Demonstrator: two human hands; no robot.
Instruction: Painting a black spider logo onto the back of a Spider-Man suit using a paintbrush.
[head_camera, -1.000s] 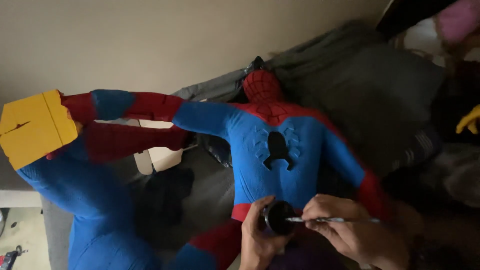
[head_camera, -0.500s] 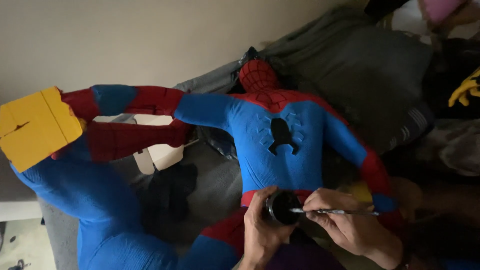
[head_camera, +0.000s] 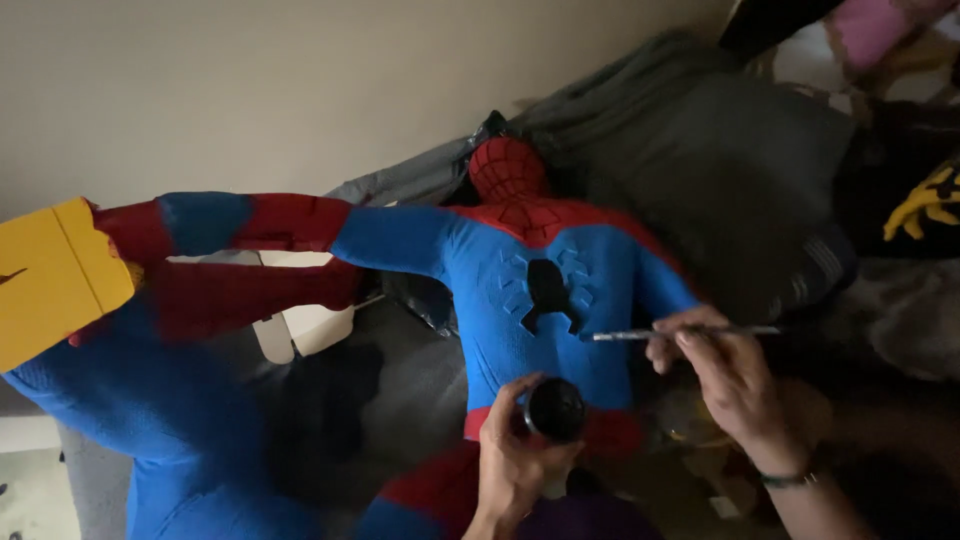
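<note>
Right hand (head_camera: 735, 375) pinches a thin, light brush (head_camera: 680, 332) mid-handle, tip toward 9 o'clock; left hand (head_camera: 515, 460) cups a small, rigid-looking jar (head_camera: 555, 410).

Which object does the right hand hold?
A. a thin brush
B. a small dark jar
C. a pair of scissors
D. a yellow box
A: the right hand pinches a thin brush whose tip points at the blue back of the figure, while the left hand holds the dark jar.
</note>
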